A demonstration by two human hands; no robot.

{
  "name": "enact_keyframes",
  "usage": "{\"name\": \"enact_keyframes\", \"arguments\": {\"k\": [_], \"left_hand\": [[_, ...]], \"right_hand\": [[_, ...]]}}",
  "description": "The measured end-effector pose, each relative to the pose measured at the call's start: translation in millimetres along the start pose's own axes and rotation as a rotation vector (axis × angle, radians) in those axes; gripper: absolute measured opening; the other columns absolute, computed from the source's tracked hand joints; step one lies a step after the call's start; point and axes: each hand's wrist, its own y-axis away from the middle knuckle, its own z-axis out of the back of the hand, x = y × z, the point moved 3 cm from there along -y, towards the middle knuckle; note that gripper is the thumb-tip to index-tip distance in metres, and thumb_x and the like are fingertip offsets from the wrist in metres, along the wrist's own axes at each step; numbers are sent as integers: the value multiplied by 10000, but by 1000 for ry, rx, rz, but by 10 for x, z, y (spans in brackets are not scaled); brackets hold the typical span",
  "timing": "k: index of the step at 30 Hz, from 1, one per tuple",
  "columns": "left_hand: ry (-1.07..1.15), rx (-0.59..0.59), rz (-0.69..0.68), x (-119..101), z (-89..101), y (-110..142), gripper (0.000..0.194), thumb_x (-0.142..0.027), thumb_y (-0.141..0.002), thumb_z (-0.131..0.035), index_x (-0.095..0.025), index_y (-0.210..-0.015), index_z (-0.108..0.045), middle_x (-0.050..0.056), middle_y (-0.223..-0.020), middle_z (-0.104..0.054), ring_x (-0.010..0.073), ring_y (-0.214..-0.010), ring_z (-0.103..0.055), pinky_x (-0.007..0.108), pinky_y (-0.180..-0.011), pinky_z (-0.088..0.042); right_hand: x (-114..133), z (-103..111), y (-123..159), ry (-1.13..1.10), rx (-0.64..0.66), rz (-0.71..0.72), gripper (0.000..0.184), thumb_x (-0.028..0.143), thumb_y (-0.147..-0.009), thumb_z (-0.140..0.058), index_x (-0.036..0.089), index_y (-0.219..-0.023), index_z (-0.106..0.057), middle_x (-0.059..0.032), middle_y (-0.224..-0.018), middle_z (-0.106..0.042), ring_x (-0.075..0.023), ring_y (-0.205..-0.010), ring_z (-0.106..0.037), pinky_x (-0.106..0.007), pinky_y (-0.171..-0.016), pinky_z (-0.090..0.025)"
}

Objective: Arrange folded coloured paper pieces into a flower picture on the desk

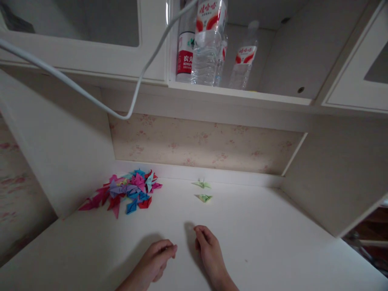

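Note:
My left hand [156, 258] is held low over the front of the white desk [266, 238], its fingers curled and the thumb resting against the index finger. No object shows in it. Just to the right, my right hand [209, 248] is also loosely closed, thumb on index finger, with nothing visible inside. A gap separates the two hands. Beyond the right hand, two pale green folded paper cranes lie one behind the other: the nearer crane [205, 198] and the farther crane [202, 184]. Neither hand touches them.
A heap of colourful paper cranes [133, 188] lies at the back left of the desk. Overhead, a shelf [242, 93] holds several plastic bottles [207, 44]. A white cable or rod [91, 99] bends across the upper left. Side panels [336, 173] close in the desk.

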Motion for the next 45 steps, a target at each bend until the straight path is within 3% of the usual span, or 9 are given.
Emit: {"name": "enact_keyframes", "arguments": {"k": [19,30,45], "left_hand": [[49,-3,-16,-22,20,12,469,-634,-613,-664,-203,-653,-481,-143,-360,-231,33,-330,-106,239,-381,-34],[46,35,-47,21,55,39,306,-475,-772,-596,-186,-730,-507,-123,-465,-261,45,-400,-137,248,-409,-59],[92,19,-55,-61,40,57,317,-480,-731,-628,-187,-701,-510,-127,-416,-277,38,-362,-147,248,-397,-54]], "right_hand": [[37,6,49,4,20,-5,383,551,-811,-559,180,-820,-656,41,-517,-466,-119,-467,-377,-236,-437,-270],[48,3,55,36,35,4,360,521,-833,-548,176,-829,-650,47,-520,-450,-110,-477,-367,-230,-445,-268],[72,32,93,27,42,-36,387,543,-788,-586,167,-840,-660,40,-518,-468,-121,-466,-378,-243,-441,-254]]}}
